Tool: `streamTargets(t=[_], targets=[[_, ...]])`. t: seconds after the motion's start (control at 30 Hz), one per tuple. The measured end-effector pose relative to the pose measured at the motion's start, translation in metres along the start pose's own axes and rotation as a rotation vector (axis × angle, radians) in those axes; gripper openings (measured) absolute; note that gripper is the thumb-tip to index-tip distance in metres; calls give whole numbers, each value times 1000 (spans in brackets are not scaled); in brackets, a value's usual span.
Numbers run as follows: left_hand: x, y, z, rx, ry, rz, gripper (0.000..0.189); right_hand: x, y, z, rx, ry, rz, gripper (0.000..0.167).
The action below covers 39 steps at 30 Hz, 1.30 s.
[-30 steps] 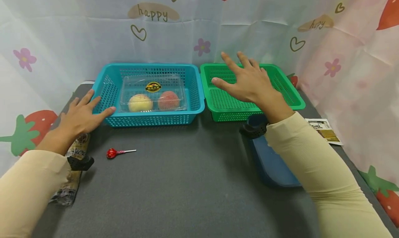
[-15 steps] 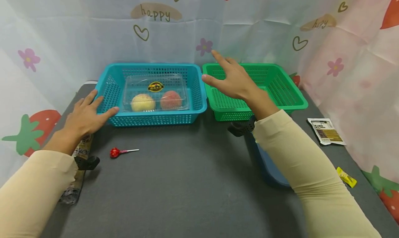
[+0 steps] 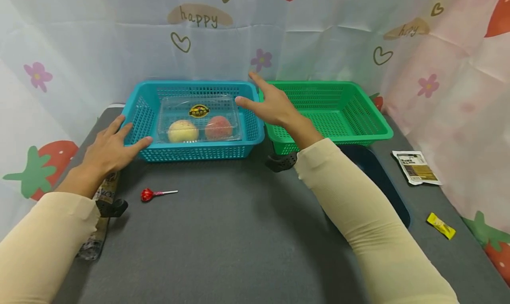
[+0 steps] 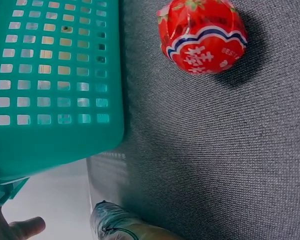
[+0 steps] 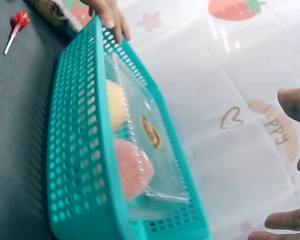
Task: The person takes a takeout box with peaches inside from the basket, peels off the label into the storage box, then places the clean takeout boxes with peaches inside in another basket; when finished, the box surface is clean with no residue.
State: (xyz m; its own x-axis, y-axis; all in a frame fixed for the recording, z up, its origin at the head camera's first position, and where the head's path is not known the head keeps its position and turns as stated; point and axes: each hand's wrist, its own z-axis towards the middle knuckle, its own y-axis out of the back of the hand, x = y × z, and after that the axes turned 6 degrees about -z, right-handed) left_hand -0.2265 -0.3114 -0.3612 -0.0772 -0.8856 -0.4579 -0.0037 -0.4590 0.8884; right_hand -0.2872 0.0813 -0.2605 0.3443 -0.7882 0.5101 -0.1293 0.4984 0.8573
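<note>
My left hand (image 3: pixel 106 150) is at the left end of the blue plastic basket (image 3: pixel 199 152), its fingers spread over the rim. Inside that basket lies a clear plastic fruit box (image 3: pixel 223 102) with a dark oval label, holding a pale yellow peach (image 3: pixel 182 131) and a pinkish one (image 3: pixel 218 128). My right hand (image 3: pixel 275 105) hovers where the blue basket meets the green basket (image 3: pixel 330 118). Its fingers are extended with nothing in them, and in the right wrist view its fingertips (image 5: pixel 292 107) appear beside the blue basket, apart from the box.
A red lollipop (image 3: pixel 147 194) lies in front of the blue basket. A rolled, printed packet (image 3: pixel 106 189) is partly under my left arm. To the right are a dark blue tray (image 3: pixel 392 198), partly behind my right sleeve, a flat white-and-brown sachet (image 3: pixel 416 167) and a small yellow-wrapped sweet (image 3: pixel 441 226).
My right hand has moved left from over the green basket toward the blue one, uncovering more of the green basket and the tray. My left hand stays at the blue rim.
</note>
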Motion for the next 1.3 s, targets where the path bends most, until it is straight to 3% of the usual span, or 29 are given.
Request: streamTargets(t=[0.33,0.5,0.77,1.3], targets=[[0,0,0,5,-1,-2,91,2,-32,13,41,-43,123,81],[1,-2,-1,14,3,-11,91,4,-46,18,52,-48,135,80],[-1,-1,0,-6,-12,-17,90,7,-65,31,114,-141,134,85],[-2,-1,-1,-6,-17,-34,91,8,-83,49,156,-278,257,78]])
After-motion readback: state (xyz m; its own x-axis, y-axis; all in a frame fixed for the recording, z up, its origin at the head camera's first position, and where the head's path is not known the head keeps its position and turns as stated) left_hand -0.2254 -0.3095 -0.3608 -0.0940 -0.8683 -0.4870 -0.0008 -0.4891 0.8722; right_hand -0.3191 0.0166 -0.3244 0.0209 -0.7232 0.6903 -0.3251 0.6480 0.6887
